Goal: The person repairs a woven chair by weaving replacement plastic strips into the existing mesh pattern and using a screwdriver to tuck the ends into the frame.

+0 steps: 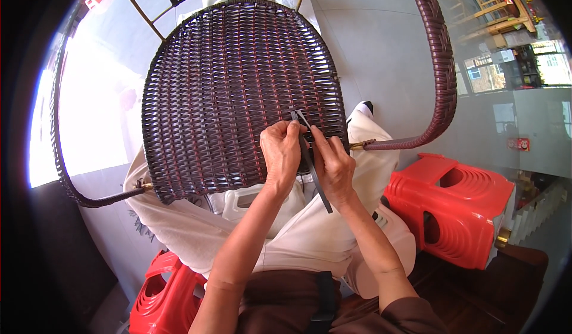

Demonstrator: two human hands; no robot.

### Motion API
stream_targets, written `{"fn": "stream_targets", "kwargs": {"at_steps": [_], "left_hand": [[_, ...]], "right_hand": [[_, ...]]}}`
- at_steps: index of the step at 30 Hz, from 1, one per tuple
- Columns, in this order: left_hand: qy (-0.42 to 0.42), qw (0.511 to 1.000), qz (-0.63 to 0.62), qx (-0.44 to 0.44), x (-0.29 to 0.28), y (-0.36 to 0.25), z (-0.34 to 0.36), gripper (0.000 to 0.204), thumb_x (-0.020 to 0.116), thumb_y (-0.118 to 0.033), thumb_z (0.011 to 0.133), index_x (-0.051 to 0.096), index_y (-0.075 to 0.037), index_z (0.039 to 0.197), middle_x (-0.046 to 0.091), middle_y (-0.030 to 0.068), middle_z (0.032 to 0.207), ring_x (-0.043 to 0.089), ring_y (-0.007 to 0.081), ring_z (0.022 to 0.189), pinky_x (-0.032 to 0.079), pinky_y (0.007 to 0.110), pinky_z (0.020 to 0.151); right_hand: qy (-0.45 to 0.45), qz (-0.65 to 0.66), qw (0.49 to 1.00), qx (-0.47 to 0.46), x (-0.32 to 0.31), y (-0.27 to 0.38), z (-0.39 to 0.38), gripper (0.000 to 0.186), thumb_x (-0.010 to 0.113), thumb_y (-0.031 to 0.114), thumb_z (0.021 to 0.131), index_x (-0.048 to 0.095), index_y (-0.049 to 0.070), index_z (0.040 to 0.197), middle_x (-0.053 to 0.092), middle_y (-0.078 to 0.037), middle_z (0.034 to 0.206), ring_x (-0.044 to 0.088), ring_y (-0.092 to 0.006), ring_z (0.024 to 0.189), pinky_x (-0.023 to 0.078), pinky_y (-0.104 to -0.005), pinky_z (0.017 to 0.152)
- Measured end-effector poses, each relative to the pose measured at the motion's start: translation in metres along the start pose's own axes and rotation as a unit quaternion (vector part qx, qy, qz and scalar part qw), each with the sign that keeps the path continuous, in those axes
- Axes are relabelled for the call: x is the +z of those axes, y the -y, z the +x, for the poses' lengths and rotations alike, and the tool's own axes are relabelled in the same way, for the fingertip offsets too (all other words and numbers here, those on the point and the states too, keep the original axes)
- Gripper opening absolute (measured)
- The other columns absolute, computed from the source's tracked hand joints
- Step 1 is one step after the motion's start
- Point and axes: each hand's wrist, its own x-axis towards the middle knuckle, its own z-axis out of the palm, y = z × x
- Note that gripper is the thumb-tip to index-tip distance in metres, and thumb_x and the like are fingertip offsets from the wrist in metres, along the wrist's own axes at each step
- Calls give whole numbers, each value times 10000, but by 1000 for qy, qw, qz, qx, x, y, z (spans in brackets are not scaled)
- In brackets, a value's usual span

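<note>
A long, flat, dark-grey strip [316, 180] is pinched between the thumb and forefinger of the left hand [281, 147], at the lower right of a rounded panel woven in dark-brown strands [232, 96]; its free tail is slanted down beside the right hand [335, 168]. A thin, pale-grey piece [303, 118] is pinched at the right fingertips — whether it belongs to the same strip cannot be told. At the right, a thick, braided, reddish-brown armrest [440, 54] is seen above a red plastic stool [459, 218].
</note>
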Motion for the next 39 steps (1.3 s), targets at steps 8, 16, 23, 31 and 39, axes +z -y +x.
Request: {"fn": "stream_targets", "kwargs": {"at_steps": [8, 16, 23, 31, 39], "left_hand": [[7, 1000, 28, -4, -4, -1, 6, 253, 503, -164, 835, 639, 31, 746, 573, 68, 527, 465, 77, 432, 353, 222, 415], [8, 998, 61, -17, -7, -3, 7, 262, 490, -145, 800, 655, 51, 746, 601, 100, 525, 540, 105, 468, 422, 251, 469], [16, 998, 65, -11, -7, -1, 8, 263, 491, -148, 802, 654, 52, 749, 601, 97, 527, 540, 101, 469, 422, 248, 466], [18, 998, 63, -8, -6, 1, 9, 264, 493, -150, 806, 649, 54, 748, 600, 100, 529, 546, 108, 472, 432, 256, 473], [8, 997, 75, 7, -6, -3, 6, 275, 496, -166, 822, 644, 51, 740, 595, 98, 525, 551, 117, 470, 432, 262, 468]], "right_hand": [[68, -6, 997, 40, -11, 1, 9, 314, 588, 56, 808, 609, 89, 1119, 563, -105, 761, 599, -298, 636, 481, -387, 544], [153, -52, 986, 36, -34, 14, 47, 271, 596, 85, 808, 627, 95, 1077, 580, -128, 721, 604, -308, 633, 484, -385, 542], [207, -92, 973, 42, -39, 18, 57, 233, 575, 110, 823, 626, 89, 1049, 581, -139, 713, 607, -320, 633, 488, -407, 552], [158, -93, 983, 22, -23, 6, 36, 290, 578, 91, 821, 604, 97, 1110, 568, -129, 718, 605, -313, 620, 486, -387, 529], [67, -34, 997, 16, -4, -3, 16, 345, 584, 27, 809, 606, 91, 1147, 532, -110, 702, 565, -281, 583, 440, -370, 504]]}}
